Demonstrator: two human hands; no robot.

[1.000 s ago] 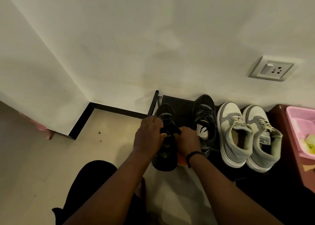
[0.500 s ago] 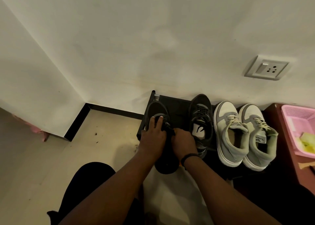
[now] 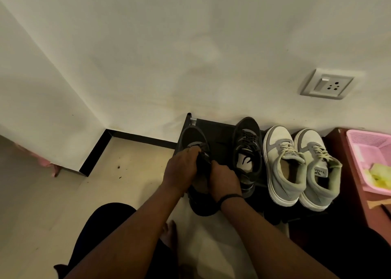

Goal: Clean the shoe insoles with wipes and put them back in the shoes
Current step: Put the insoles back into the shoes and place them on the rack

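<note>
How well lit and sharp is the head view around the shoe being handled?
Head view: dim, warm light; the black sneaker under the left hand and right hand merges into shadow, its opening unreadable; wide-angle distortion bends the walls; the grey-and-white sneakers show laces clearly; no glare.

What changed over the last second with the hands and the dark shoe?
Both hands, left hand and right hand, keep gripping the dark shoe, which they pushed farther onto the rack, toe toward the wall. The other dark shoe and grey-white pair stayed put.
</note>
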